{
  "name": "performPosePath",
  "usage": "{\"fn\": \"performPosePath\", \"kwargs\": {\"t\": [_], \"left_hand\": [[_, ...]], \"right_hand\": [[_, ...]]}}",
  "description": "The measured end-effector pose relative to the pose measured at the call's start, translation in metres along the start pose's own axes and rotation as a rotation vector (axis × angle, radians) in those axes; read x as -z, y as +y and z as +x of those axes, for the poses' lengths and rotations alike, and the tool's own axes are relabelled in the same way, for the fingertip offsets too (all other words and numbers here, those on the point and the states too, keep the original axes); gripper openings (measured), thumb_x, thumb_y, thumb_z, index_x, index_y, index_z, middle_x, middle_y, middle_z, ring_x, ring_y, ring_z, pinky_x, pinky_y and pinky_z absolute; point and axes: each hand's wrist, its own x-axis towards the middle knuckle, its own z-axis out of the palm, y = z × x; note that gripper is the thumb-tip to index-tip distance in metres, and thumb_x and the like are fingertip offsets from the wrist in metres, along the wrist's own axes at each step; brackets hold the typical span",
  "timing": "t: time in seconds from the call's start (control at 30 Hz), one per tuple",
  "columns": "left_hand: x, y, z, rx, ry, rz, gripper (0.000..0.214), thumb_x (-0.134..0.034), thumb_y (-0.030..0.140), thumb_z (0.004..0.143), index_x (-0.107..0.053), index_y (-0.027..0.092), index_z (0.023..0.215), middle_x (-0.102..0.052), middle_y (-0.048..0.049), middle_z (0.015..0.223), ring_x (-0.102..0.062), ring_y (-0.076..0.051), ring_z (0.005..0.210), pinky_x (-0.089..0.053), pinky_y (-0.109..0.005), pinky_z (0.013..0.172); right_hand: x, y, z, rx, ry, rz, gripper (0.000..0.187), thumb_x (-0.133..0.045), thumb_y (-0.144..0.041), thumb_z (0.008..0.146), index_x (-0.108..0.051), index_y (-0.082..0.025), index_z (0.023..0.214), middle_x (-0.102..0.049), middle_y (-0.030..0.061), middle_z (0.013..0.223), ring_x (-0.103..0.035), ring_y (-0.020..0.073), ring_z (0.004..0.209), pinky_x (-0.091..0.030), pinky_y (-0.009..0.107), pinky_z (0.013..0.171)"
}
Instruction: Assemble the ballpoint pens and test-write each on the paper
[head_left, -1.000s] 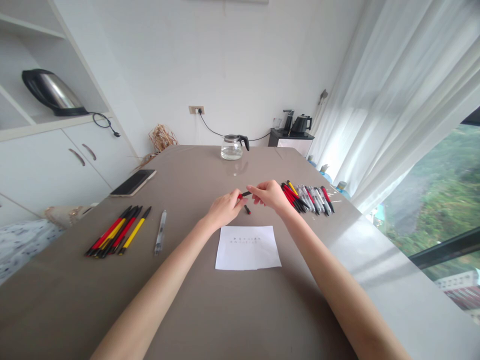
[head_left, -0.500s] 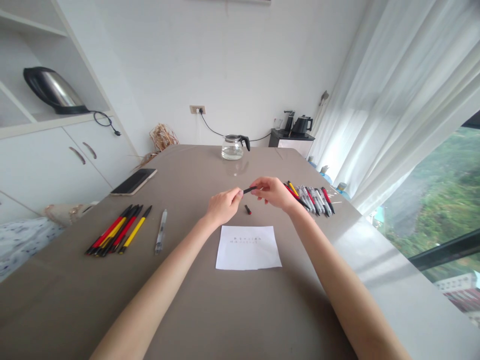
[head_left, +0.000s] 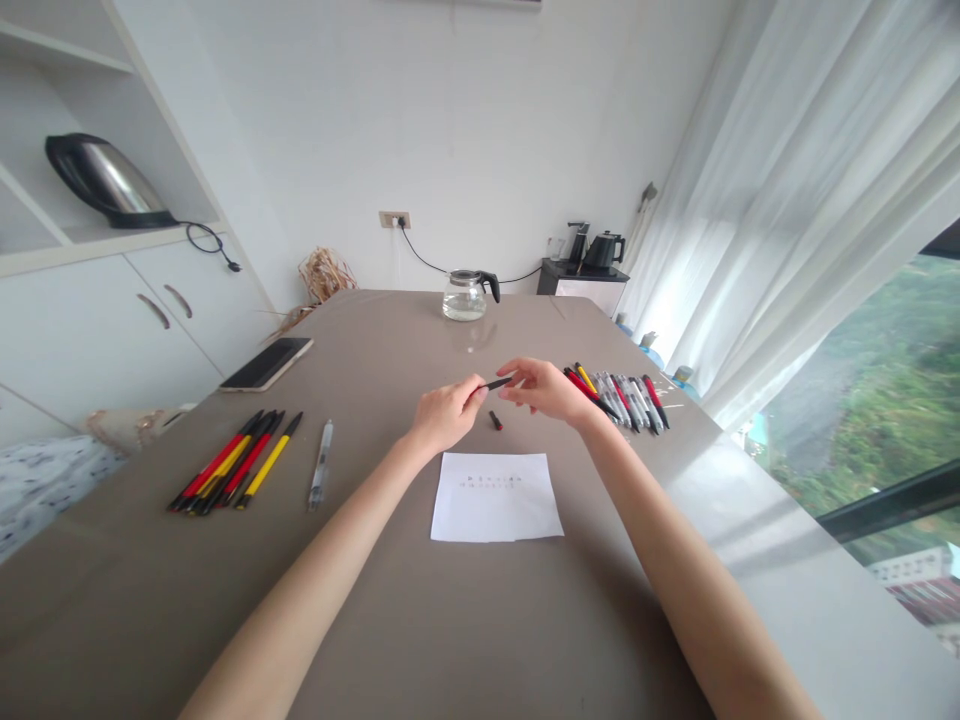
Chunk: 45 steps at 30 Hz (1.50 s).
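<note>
My left hand (head_left: 448, 412) is closed around a slim black pen part (head_left: 497, 383), whose pointed dark end sticks out to the right. Facing that end is my right hand (head_left: 541, 388), thumb and forefinger apart on either side of the tip; whether they brush it I cannot tell. A short dark piece with a red end (head_left: 496, 420) lies on the table just below the hands. Nearer to me rests a white sheet of paper (head_left: 496, 515) with a few handwritten lines.
Left on the table (head_left: 420, 640) are a bundle of red, yellow and black pens (head_left: 238, 460), one clear pen (head_left: 321, 465) and a phone (head_left: 268, 364). Several more pens (head_left: 619, 398) lie right of my right hand. A glass pot (head_left: 465, 297) stands at the back.
My right thumb and forefinger have spread from the black pen part, and more of its tip shows. My left hand keeps its hold in about the same place.
</note>
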Motion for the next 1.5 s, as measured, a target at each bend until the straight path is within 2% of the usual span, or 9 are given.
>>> {"fn": "performPosePath", "kwargs": {"t": [0.23,0.43,0.57,0.7,0.83,1.0,1.3,1.4,1.5], "left_hand": [[-0.001,0.0,0.0,-0.012,-0.001,0.069,0.039,-0.013,0.042,0.086,-0.047,0.023,0.083,-0.061,-0.0005,0.079,-0.056,-0.018,0.072,-0.028,-0.025,0.052],[-0.002,0.001,-0.002,-0.024,0.031,0.136,0.036,-0.027,0.05,0.081,-0.041,0.023,0.1,-0.062,0.0003,0.075,-0.058,-0.019,0.066,-0.033,-0.025,0.053],[-0.002,0.002,-0.002,-0.091,0.044,0.117,0.027,-0.026,0.04,0.084,-0.045,0.027,0.098,-0.061,0.0016,0.092,-0.058,-0.016,0.074,-0.032,-0.024,0.053],[-0.002,0.0,-0.001,-0.042,0.061,0.107,0.03,-0.023,0.039,0.085,-0.049,0.027,0.092,-0.062,0.0023,0.083,-0.057,-0.015,0.07,-0.03,-0.024,0.051],[-0.004,-0.003,0.0,-0.032,0.054,0.118,0.035,-0.019,0.041,0.086,-0.051,0.025,0.086,-0.063,0.0012,0.078,-0.056,-0.015,0.066,-0.027,-0.024,0.049],[-0.007,-0.007,-0.001,-0.076,0.028,0.136,0.038,-0.018,0.042,0.086,-0.051,0.025,0.088,-0.063,0.0001,0.075,-0.057,-0.016,0.064,-0.027,-0.024,0.049],[-0.008,-0.01,-0.001,-0.188,0.03,0.264,0.038,-0.029,0.052,0.08,-0.046,0.024,0.1,-0.063,-0.0026,0.082,-0.059,-0.018,0.071,-0.034,-0.023,0.052],[-0.011,-0.011,-0.002,-0.229,0.029,0.355,0.039,-0.029,0.051,0.081,-0.047,0.022,0.099,-0.061,-0.0062,0.086,-0.059,-0.019,0.075,-0.034,-0.023,0.053],[-0.012,-0.011,-0.003,-0.187,0.059,0.362,0.036,-0.023,0.044,0.084,-0.049,0.022,0.096,-0.06,-0.0065,0.083,-0.058,-0.019,0.073,-0.035,-0.025,0.053]], "right_hand": [[-0.002,-0.005,-0.003,0.11,0.077,-0.154,0.024,-0.053,-0.038,0.069,-0.058,-0.017,0.077,-0.057,-0.0006,0.066,-0.049,0.0084,0.054,-0.036,0.019,0.052],[-0.01,0.0,0.0,-0.075,0.068,-0.184,0.049,-0.033,-0.051,0.076,-0.053,-0.014,0.051,-0.05,0.0,0.048,-0.04,0.0074,0.044,-0.032,0.02,0.047],[-0.006,0.003,0.001,-0.045,0.037,-0.164,0.043,-0.04,-0.051,0.073,-0.061,-0.014,0.067,-0.055,0.0007,0.056,-0.044,0.0078,0.047,-0.032,0.02,0.047],[-0.004,0.002,0.001,0.077,0.029,-0.164,0.031,-0.051,-0.041,0.07,-0.06,-0.019,0.091,-0.059,0.0002,0.07,-0.049,0.0081,0.053,-0.034,0.02,0.052],[-0.007,0.0,0.0,0.155,0.11,-0.319,0.022,-0.051,-0.034,0.073,-0.062,-0.02,0.085,-0.061,0.0004,0.073,-0.049,0.0091,0.06,-0.033,0.02,0.058],[-0.005,0.0,-0.003,0.151,0.052,-0.423,0.023,-0.047,-0.036,0.075,-0.064,-0.02,0.075,-0.06,0.001,0.074,-0.046,0.009,0.06,-0.029,0.02,0.056],[-0.008,0.016,0.001,-0.058,-0.141,-0.082,0.044,-0.038,-0.05,0.074,-0.052,-0.013,0.054,-0.046,-0.0019,0.05,-0.035,0.0065,0.046,-0.026,0.021,0.048],[-0.01,0.015,-0.001,-0.127,-0.134,-0.007,0.048,-0.039,-0.054,0.072,-0.051,-0.013,0.051,-0.041,-0.003,0.045,-0.031,0.0058,0.044,-0.025,0.021,0.048],[-0.014,0.016,0.001,-0.177,-0.051,0.028,0.053,-0.035,-0.057,0.073,-0.06,-0.012,0.06,-0.049,-0.0002,0.051,-0.036,0.0069,0.047,-0.029,0.021,0.05]]}}
